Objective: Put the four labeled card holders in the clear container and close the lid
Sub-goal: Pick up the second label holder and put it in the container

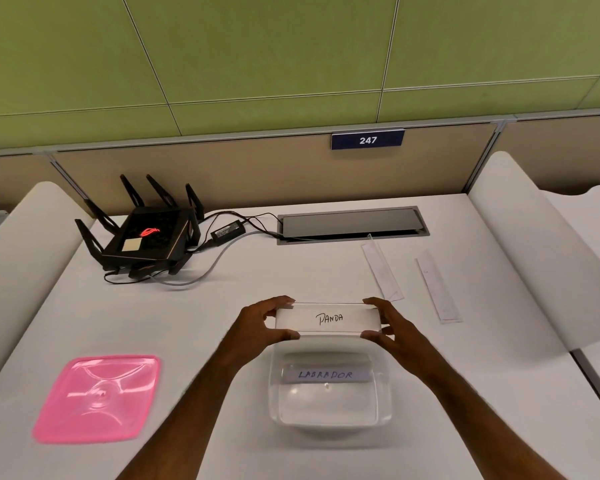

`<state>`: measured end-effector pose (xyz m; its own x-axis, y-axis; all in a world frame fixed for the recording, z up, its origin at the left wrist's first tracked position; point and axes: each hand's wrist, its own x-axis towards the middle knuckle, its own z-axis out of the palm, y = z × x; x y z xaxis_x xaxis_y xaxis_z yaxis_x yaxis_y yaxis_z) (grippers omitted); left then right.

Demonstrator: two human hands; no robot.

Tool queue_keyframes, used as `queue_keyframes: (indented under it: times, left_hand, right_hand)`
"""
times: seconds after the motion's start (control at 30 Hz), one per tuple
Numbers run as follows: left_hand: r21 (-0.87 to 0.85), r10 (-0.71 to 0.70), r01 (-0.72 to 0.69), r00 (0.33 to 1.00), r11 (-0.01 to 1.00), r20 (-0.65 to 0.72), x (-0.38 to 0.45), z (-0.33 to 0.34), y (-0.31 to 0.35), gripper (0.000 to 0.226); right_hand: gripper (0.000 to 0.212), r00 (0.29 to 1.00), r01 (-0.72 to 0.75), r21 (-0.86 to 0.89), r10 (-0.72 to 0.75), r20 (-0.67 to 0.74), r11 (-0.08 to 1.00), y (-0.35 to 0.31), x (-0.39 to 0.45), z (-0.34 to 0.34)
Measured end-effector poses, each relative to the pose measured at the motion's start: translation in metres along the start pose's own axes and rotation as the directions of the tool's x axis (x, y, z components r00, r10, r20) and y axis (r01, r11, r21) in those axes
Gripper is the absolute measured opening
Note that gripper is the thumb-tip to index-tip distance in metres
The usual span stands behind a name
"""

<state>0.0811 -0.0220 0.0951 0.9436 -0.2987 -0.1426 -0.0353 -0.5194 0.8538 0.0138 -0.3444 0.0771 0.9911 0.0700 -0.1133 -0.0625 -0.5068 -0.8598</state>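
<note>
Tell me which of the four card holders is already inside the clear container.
The LABRADOR card holder. It lies in the clear container; PANDA is held above it, and the other two lie on the desk.

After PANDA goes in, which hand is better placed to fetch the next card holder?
Probably the right hand: the two remaining card holders lie on the table's right side. The left hand is farther away, nearer the pink lid.

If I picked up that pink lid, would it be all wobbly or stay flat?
Probably a bit wobbly. The pink lid looks thin and see-through, with raised ridges, so it would likely bend if held by one corner. It also looks shiny, so it might be slippery, and probably light. It lies flat on the table, so it should not roll.
</note>
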Motion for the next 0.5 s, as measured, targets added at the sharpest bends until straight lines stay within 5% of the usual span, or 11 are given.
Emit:
queue_keyframes:
  times: [0.5]
  left_hand:
    - [0.036,-0.019,0.019,1.000,0.999,-0.002,0.0008,-0.0021,0.0021,0.069]
  right_hand:
    - [0.067,1.000,-0.014,-0.025,0.014,0.028,1.000,-0.0016,0.0018,0.0003]
